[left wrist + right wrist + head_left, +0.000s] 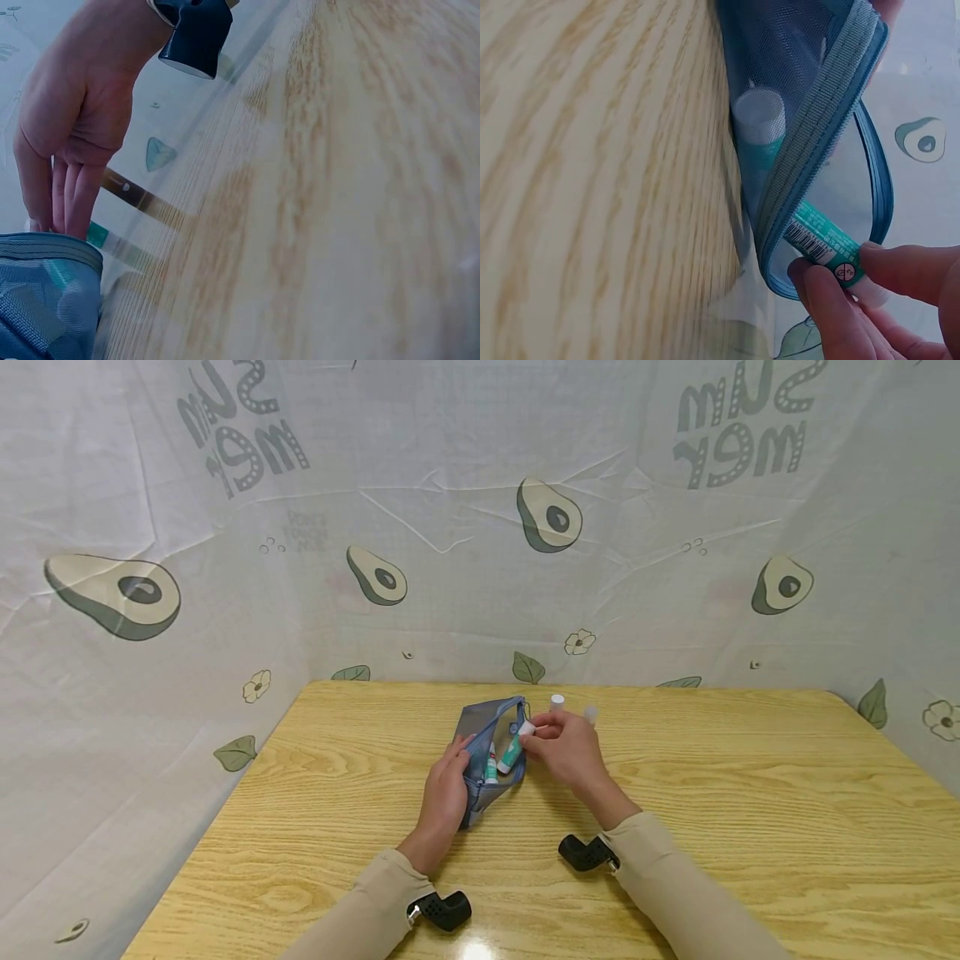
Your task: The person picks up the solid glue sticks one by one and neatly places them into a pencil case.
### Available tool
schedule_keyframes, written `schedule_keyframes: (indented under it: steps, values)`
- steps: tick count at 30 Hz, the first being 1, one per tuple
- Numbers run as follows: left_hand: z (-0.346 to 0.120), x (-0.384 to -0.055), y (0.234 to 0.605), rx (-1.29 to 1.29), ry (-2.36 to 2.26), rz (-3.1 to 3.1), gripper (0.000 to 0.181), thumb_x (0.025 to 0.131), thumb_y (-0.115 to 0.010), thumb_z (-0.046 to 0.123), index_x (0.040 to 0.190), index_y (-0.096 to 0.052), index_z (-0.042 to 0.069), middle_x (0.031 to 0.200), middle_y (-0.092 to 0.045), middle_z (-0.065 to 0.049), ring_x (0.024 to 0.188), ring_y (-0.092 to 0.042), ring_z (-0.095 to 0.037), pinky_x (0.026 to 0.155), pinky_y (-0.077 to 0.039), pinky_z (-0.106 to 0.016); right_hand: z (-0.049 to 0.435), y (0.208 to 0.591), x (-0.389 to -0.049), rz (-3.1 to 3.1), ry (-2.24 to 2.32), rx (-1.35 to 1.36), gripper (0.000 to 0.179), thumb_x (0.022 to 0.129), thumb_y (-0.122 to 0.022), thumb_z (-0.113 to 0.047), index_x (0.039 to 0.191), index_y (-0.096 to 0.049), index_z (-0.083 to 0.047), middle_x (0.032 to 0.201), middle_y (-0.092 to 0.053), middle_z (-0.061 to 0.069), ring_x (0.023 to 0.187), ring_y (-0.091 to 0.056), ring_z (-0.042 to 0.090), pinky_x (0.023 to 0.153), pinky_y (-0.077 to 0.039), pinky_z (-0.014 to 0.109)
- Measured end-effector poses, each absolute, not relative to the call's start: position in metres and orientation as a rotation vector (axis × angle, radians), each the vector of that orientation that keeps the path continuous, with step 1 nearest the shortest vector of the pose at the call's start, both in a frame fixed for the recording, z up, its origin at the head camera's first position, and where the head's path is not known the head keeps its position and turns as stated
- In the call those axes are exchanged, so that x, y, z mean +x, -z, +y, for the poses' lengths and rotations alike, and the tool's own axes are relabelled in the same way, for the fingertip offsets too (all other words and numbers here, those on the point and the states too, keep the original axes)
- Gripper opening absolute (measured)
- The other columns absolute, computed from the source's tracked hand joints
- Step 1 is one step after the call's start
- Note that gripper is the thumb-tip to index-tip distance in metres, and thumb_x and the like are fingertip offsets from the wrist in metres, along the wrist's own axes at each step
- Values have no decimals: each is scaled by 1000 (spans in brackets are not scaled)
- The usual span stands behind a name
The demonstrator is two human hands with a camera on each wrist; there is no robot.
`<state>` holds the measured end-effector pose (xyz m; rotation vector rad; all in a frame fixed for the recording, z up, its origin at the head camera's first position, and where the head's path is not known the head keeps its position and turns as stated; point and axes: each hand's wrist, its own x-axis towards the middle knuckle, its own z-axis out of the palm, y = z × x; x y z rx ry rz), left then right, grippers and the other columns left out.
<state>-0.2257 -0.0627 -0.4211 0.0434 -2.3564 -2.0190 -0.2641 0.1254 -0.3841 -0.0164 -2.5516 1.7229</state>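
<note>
A blue-grey mesh zip pouch (476, 722) stands unzipped on the table, its mouth facing right. My left hand (446, 789) grips its near left side, fingers over the rim. With thumb and fingertips, my right hand (573, 750) pinches a green glue stick (513, 752) by its white-capped end, the other end tilted down inside the mouth. The right wrist view shows a barcode on this glue stick (817, 238). A second glue stick (491, 765) lies in the pouch, seen through the mesh. My right hand (75, 120) also appears in the left wrist view, above the pouch rim.
Behind my right hand stand a white-capped stick (557, 701) and a clear-capped one (591, 713), mostly hidden. In the left wrist view one stick is brown (131, 192), another green and white (112, 244). A printed cloth (450, 468) hangs around the wooden table (720, 777).
</note>
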Motion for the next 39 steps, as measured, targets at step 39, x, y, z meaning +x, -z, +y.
schedule_keyframes:
  steps: [39]
  values:
    - [-63,-226,423,25,2031,-2359,52,114,-31,26,157,-53,9,175,-30,-14,166,-17,-39,134,-14,-60,130,381,-264,-2583,-1791,14,39,100,-70,-12,136,-67,5,114,-79,24,98,-82,29,91,-65,43]
